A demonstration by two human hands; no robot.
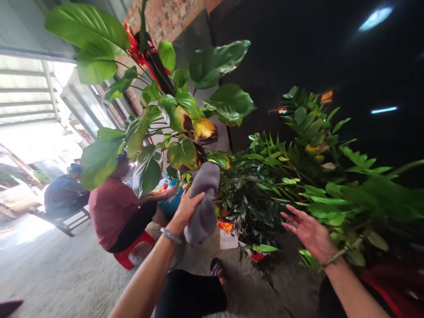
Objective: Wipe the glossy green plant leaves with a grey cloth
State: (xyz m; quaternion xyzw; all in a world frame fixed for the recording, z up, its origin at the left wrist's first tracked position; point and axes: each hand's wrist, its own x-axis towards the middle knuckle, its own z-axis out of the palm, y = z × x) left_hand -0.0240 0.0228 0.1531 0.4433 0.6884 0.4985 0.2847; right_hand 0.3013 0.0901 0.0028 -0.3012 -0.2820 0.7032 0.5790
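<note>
My left hand (189,206) is closed round a bunched grey cloth (205,205), which hangs down below the fingers. Just above it spreads a tall plant with large green leaves (182,106), some of them yellow and brown at the edges. My right hand (308,229) is held out with its fingers apart and nothing in it. Beside that hand are the lower leaves of a bushy green plant (331,194). Whether the fingers touch any leaf I cannot tell.
A person in a red shirt (111,207) sits on a red stool (127,256) at left, another person (62,194) on a bench behind. Printed paper (228,237) lies on the concrete floor (66,274) under the plants. A dark glossy wall (298,48) stands behind.
</note>
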